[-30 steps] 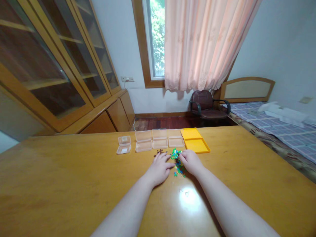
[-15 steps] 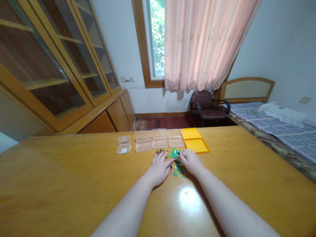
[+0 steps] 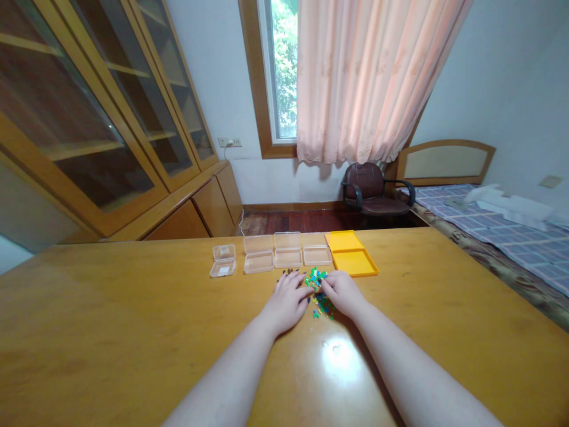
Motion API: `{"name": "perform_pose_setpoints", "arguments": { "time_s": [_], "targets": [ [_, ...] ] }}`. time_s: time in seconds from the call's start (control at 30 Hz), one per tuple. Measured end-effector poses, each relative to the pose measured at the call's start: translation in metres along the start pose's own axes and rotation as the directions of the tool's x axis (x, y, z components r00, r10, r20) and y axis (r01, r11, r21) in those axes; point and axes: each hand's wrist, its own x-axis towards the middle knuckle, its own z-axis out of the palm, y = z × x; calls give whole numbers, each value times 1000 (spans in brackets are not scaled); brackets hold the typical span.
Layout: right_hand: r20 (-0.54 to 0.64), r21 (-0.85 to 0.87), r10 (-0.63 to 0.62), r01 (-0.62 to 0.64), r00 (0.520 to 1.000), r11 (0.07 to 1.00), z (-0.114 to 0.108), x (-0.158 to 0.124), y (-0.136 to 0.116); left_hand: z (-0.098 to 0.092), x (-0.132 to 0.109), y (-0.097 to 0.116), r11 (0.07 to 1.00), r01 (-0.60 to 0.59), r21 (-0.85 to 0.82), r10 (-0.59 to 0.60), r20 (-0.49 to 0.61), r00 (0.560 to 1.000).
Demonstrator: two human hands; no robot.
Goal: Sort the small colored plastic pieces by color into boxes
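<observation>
Small green, blue and yellow pieces (image 3: pixel 323 303) lie in a loose pile on the wooden table. My left hand (image 3: pixel 288 300) rests at the pile's left side with its fingers spread, over some small brown pieces (image 3: pixel 290 271) that show beyond the fingertips. At the pile's right side, my right hand (image 3: pixel 342 290) has its thumb and fingers pressed together among the coloured pieces; whatever is between them is too small to make out.
Beyond the hands stand open clear plastic boxes (image 3: pixel 258 263), a smaller clear box (image 3: pixel 223 268) at their left and an open yellow case (image 3: pixel 355 262) at their right. The table (image 3: pixel 133 332) reaches a chair (image 3: pixel 373 190) and a bed (image 3: pixel 484 219).
My left hand has shifted slightly, covering more of the brown pieces. The fingertips of my right hand have moved a little down and left over the coloured pieces.
</observation>
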Motion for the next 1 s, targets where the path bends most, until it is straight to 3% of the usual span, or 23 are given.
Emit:
{"name": "perform_pose_setpoints", "arguments": {
  "time_s": [0.1, 0.17, 0.3, 0.53, 1.0],
  "targets": [
    [-8, -15, 9, -9, 1000, 1000, 0, 1, 1, 0, -1, 0, 998, -58, -3, 58, 42, 997],
    [-12, -12, 10, -10, 1000, 1000, 0, 1, 1, 1, -1, 0, 999, -38, 7, 38, 54, 998],
    [-15, -6, -3, 3, 1000, 1000, 0, 0, 0, 3, -1, -2, 1000, 16, 27, -17, 44, 999],
    [9, 3, -57, 57, 998, 998, 1, -1, -3, -5, -1, 2, 996, -91, -24, 92, 27, 995],
    [-32, -29, -22, 21, 999, 999, 2, -1, 0, -6, -1, 2, 997, -74, -3, 74, 12, 997]
  ]
}}
